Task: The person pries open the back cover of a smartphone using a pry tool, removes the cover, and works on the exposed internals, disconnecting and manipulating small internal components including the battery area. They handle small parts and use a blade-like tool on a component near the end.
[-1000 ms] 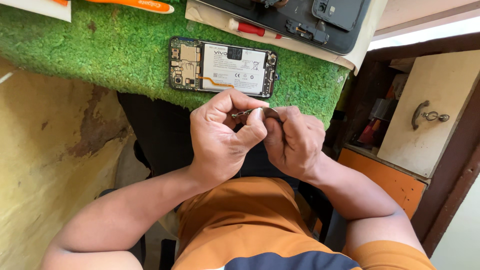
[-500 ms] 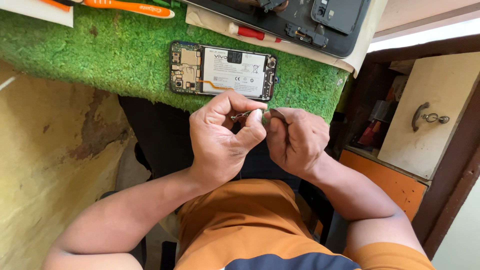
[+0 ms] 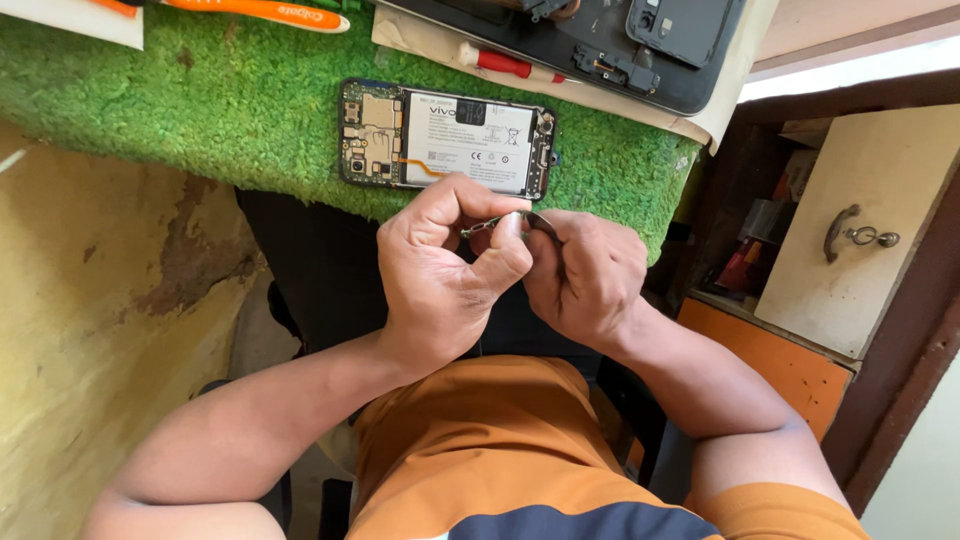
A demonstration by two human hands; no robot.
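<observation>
My left hand [image 3: 445, 270] and my right hand [image 3: 585, 275] are pressed together just below the mat's near edge, both pinching a small thin metal part [image 3: 492, 223] between fingertips. An opened phone [image 3: 447, 138] with its back cover off lies flat on the green grass-like mat [image 3: 200, 110], its white battery and circuit board exposed, just beyond my hands. The fingers hide most of the small part.
A red-handled screwdriver [image 3: 500, 62] and a dark tray [image 3: 640, 45] with phone pieces lie at the mat's far side. An orange tool [image 3: 255, 12] rests at the top left. A wooden drawer [image 3: 860, 235] with a metal handle stands to the right, a yellowish wall to the left.
Both hands stay clasped on the small part with only slight finger shifts; the view has drifted a little, so the phone sits marginally higher in the frame.
</observation>
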